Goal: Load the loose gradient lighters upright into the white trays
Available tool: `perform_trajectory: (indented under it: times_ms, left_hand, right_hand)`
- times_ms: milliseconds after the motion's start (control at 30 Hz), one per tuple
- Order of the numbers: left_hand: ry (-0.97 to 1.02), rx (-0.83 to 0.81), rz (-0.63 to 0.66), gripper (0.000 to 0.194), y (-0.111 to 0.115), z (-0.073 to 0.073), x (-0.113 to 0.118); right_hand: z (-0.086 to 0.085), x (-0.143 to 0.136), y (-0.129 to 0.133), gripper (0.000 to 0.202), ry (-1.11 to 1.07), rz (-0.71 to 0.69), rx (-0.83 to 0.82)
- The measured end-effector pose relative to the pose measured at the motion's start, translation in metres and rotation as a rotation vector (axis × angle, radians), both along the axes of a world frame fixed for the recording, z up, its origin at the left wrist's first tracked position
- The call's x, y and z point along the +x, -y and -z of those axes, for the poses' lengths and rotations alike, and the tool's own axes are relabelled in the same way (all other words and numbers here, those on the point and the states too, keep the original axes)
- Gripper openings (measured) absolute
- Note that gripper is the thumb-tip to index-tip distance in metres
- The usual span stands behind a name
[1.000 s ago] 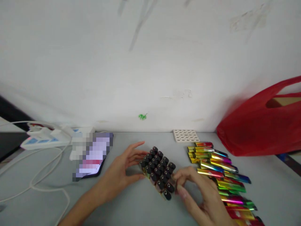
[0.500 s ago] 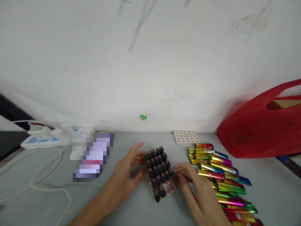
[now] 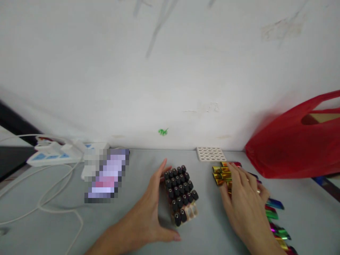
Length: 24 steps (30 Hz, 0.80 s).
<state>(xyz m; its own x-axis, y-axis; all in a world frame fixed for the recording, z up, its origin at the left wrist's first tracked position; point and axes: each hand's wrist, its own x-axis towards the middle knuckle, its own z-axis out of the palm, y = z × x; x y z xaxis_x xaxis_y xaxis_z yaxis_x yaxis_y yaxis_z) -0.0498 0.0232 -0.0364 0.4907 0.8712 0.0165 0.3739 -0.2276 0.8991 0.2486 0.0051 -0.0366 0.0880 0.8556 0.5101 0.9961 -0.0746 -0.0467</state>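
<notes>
A rack stands in the middle of the grey table, filled with several black-topped pieces; two openings at its near right corner hold nothing. My left hand is spread around the rack's left side, thumb near its front corner and fingers by its back left. Over the pile of shiny metallic coloured tubes lies my right hand, fingers bent down onto them. Whether it grips any tube is hidden.
A white perforated tray lies against the wall. The red bag stands at the right. On the left are a blurred phone, a white power strip and loose white cables.
My right hand has left the rack's right side and moved right onto the shiny tubes. My left hand has opened wider, its thumb now nearer the rack's front.
</notes>
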Motion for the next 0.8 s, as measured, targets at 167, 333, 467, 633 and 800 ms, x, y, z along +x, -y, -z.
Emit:
perform_trajectory:
  times_ms: [167, 333, 467, 633, 800]
  left_hand:
    - [0.001, 0.064, -0.041, 0.175, 0.000, 0.011, 0.008]
    - [0.002, 0.090, -0.035, 0.171, 0.000, 0.007, 0.009]
    - [0.026, 0.080, 0.013, 0.167, -0.003, -0.002, 0.004]
    - [0.014, 0.072, 0.052, 0.166, -0.007, -0.008, -0.004]
    - [-0.001, 0.050, 0.082, 0.166, -0.010, -0.008, -0.009]
  right_hand:
    - [0.014, 0.005, -0.001, 0.044, 0.022, -0.065, -0.032]
    - [0.024, 0.016, -0.002, 0.044, -0.005, -0.214, -0.057]
    - [0.023, 0.015, -0.004, 0.040, -0.057, -0.302, -0.041]
    - [0.022, 0.007, -0.006, 0.037, -0.119, -0.342, -0.045]
    - [0.007, 0.001, -0.001, 0.032, -0.299, -0.486, -0.104]
